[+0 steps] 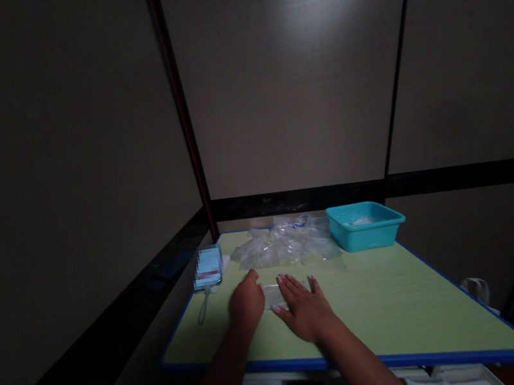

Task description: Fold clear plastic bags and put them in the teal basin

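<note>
Press lightly with the right hand [306, 308], fingers spread flat over the clear plastic [272, 297] on the desk [411, 304]; smooth evenly, away from the left hand [247, 301], curled at its left edge, too hidden to tell if gripping.

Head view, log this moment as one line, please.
left hand: curled at left end of clear plastic piece; right hand: spread over it; plastic pile: beyond hands; teal basin: far right; phone: left side
</note>
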`<control>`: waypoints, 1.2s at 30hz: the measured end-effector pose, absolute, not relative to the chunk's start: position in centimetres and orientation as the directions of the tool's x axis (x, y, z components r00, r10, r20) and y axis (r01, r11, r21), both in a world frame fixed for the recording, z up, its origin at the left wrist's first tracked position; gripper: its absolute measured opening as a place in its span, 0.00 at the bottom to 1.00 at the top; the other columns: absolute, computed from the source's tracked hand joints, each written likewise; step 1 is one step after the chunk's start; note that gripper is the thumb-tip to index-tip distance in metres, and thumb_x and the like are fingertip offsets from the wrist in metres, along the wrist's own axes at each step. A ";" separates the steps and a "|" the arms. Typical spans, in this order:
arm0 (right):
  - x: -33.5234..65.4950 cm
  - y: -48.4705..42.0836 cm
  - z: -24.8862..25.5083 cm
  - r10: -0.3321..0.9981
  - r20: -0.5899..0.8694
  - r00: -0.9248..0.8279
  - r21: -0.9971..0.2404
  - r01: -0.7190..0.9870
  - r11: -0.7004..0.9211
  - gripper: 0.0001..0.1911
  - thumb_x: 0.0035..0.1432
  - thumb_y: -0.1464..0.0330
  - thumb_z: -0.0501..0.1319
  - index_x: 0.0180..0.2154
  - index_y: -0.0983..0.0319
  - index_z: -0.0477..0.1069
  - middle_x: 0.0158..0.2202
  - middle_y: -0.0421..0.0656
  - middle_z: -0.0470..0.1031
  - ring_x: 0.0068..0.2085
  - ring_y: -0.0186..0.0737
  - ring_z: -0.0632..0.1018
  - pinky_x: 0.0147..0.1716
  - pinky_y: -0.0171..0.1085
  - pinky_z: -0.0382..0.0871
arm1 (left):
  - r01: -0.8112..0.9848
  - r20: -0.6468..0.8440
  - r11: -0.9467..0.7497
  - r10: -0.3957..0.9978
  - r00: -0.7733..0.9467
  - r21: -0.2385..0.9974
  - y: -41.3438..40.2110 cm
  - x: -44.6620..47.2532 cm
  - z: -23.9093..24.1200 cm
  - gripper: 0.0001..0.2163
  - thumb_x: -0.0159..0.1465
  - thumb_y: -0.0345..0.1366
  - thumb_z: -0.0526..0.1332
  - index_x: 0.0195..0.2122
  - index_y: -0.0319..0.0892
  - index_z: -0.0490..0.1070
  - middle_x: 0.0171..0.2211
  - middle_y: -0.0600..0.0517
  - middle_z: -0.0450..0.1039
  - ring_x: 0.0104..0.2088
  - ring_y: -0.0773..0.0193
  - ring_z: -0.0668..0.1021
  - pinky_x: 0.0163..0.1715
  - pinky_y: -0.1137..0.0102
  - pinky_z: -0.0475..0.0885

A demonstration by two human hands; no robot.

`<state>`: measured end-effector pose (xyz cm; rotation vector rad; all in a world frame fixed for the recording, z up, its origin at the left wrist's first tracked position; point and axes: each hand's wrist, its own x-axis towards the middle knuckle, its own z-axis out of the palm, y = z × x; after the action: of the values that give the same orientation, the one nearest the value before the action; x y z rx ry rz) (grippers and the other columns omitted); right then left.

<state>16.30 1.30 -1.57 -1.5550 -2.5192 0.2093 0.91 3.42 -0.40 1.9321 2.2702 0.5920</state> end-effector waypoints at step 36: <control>15.9 0.3 -1.7 0.872 0.105 -0.479 -0.201 0.848 0.490 0.35 0.59 0.49 0.31 0.62 0.60 0.37 0.64 0.42 0.37 0.63 0.40 0.42 0.57 0.53 0.23 | 0.787 0.261 -0.109 0.963 -0.068 0.607 1.2 -0.2 -2.0 0.07 0.59 0.29 0.55 0.35 0.44 0.71 0.26 0.56 0.72 0.29 0.68 0.72 0.28 0.77 0.59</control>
<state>15.85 0.35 -1.66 -1.4846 -2.5407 0.1799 -0.23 1.19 -2.02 1.9392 1.8945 0.9463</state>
